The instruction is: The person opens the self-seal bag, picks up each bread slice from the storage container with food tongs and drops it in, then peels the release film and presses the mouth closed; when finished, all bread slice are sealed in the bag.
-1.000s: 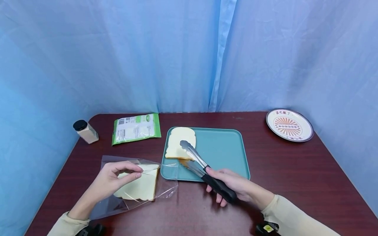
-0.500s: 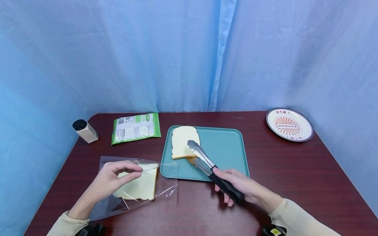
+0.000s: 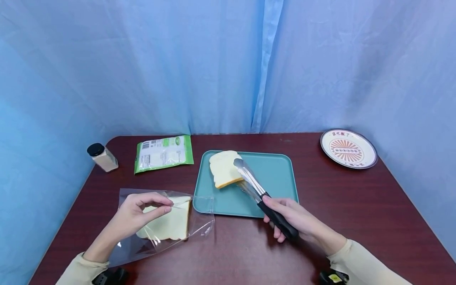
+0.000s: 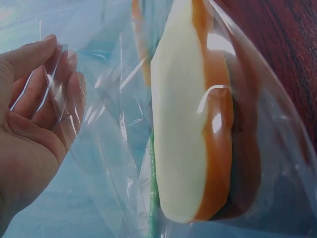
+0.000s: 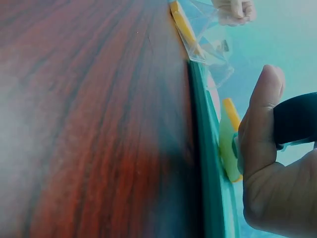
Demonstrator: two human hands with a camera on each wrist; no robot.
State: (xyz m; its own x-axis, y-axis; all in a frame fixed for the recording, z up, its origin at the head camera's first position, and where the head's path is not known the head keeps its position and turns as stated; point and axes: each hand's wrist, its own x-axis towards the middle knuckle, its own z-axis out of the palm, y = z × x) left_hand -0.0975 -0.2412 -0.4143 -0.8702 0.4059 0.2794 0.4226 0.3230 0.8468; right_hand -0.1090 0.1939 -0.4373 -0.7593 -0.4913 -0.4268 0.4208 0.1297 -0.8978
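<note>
My left hand (image 3: 137,217) pinches the upper layer of a clear plastic bag (image 3: 204,219) between thumb and fingertips. Inside the bag lies a slice of bread (image 3: 165,225); the left wrist view shows its brown crust side-on, behind shiny film. Black-handled metal tongs (image 3: 279,221) are gripped in my right hand (image 3: 299,217), the thumb on top of the handle. One tong arm lies over the right edge of another bread slice (image 3: 225,169), the other arm under it. That slice is tilted above the left part of the teal tray (image 3: 270,178).
A green-and-white packet (image 3: 164,154) lies behind the bag. At the far left stands a black-capped shaker jar (image 3: 105,158). A round patterned plate (image 3: 349,149) sits at the back right of the dark wooden table (image 3: 356,213). Blue curtains (image 3: 221,67) enclose it.
The tongs and right hand have moved right and slightly away, and the slice between the tong arms has shifted right and turned. The left hand has stayed put on the bag.
</note>
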